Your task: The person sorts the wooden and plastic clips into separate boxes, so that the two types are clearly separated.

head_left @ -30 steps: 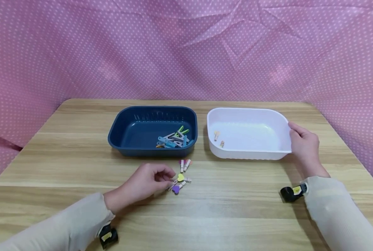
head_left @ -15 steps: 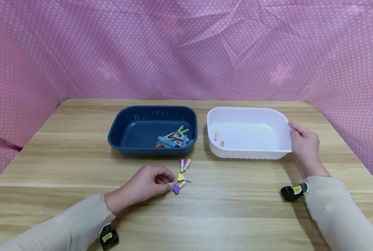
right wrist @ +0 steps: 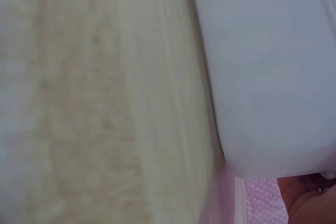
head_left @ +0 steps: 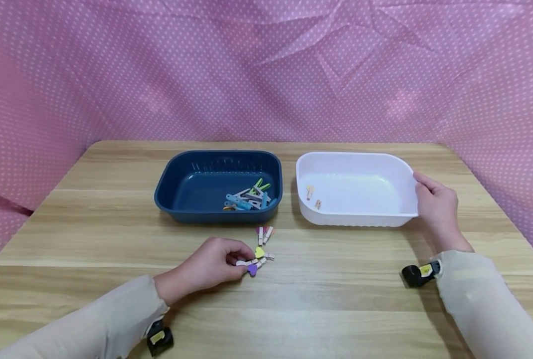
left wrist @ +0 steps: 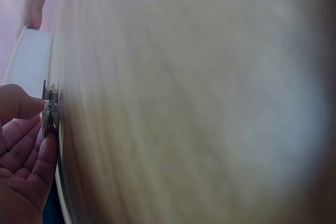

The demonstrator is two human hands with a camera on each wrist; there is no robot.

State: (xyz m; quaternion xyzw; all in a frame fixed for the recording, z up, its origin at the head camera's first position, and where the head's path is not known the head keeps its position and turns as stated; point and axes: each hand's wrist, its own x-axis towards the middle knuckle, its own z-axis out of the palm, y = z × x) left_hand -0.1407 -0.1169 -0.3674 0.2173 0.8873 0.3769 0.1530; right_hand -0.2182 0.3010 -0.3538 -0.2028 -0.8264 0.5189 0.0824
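L hand (head_left: pixel 212 262) pinches a small wooden clip (head_left: pixel 247 262) w/ purple heart, low over the wood-grain table (head_left: pixel 91 219), beside yellow-heart clip (head_left: pixel 259 253). R hand (head_left: pixel 437 204) grips smooth white plastic bin (head_left: pixel 410 199) rim.

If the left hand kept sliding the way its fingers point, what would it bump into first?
Most likely the little clips lying on the table. The left hand points right, and its fingertips already pinch one clip at the near edge of that small heap. Beyond them the table looks bare.
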